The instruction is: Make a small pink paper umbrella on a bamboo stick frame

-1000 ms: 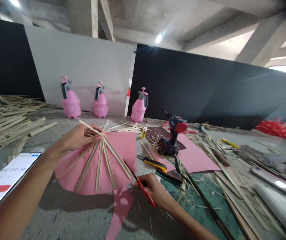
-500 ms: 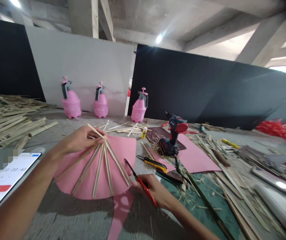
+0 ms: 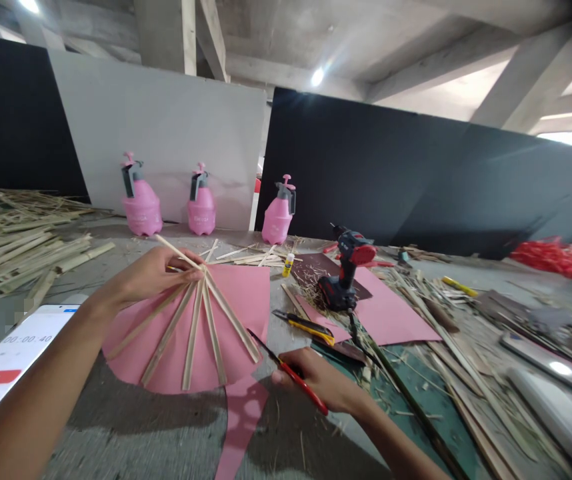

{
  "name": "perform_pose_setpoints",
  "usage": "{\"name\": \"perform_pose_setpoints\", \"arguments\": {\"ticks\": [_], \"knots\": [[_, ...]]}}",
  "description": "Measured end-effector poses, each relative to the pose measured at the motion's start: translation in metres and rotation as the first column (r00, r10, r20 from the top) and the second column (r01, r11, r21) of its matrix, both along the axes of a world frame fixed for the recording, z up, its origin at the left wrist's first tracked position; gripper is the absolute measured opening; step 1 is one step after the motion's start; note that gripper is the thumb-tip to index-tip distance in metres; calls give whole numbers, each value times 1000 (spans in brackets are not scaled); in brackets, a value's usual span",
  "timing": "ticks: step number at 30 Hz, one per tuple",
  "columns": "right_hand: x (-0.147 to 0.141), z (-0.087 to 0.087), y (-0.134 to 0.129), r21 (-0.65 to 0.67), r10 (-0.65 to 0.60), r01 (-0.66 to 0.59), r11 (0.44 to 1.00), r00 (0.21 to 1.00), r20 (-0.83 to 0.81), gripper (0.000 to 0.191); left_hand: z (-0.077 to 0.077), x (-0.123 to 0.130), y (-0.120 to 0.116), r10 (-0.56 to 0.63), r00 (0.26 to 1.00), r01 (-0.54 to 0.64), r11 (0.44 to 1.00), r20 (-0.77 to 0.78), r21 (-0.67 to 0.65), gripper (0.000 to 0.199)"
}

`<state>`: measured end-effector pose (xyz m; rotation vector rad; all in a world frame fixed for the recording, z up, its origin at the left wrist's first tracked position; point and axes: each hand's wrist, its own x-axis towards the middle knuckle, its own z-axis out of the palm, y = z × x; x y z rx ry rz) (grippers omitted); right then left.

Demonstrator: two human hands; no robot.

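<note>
A pink paper fan (image 3: 239,293) with several bamboo ribs spreading from one pivot is held up in front of me. Its lower edge is cut round, while the upper right still has a square corner. My left hand (image 3: 159,273) grips it at the pivot, fingers closed round the ribs' upper ends. Red-handled scissors (image 3: 302,385) are in my right hand (image 3: 319,377), their blades pointing up and left at the fan's right edge. A curved strip of pink paper (image 3: 242,413) hangs below the fan's lower right edge.
A phone with a timer (image 3: 19,357) lies at left, near piled bamboo strips (image 3: 26,247). Pink spray bottles (image 3: 201,210) stand behind. A glue stick (image 3: 289,265), yellow utility knife (image 3: 306,325), cordless drill (image 3: 343,273) and pink sheet (image 3: 396,317) lie to the right.
My left hand and the fan have shifted slightly left, with the fan tilting a little. The scissors and my right hand have moved slightly right and their angle has flattened.
</note>
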<state>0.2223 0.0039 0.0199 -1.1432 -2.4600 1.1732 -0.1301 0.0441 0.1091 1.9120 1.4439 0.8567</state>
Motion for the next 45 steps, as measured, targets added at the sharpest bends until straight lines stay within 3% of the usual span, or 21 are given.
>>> {"name": "perform_pose_setpoints", "arguments": {"ticks": [8, 19, 30, 38, 41, 45], "knots": [[-7, 2, -5, -46, -24, 24, 999, 1000, -2, 51, -4, 12, 0, -33, 999, 34, 999, 12, -32, 37], [-13, 1, -11, -9, -61, 60, 998, 997, -48, 49, -5, 24, -1, -90, 995, 92, 994, 33, -56, 37], [-8, 12, -14, -27, 1, 1, 1000, 998, 69, 46, -1, 24, -5, -62, 998, 63, 997, 27, -35, 39], [-9, 8, -8, -113, 58, -63, 992, 997, -49, 55, 2, 21, -5, -138, 990, 138, 990, -27, 12, 31], [-11, 6, -9, -164, 6, -24, 986, 994, -107, 55, 1, 19, -4, -140, 990, 141, 990, -36, 23, 30], [-15, 3, -11, -120, -73, 57, 991, 988, -138, 55, 0, 17, -3, -140, 989, 142, 989, -40, 42, 31]]}}
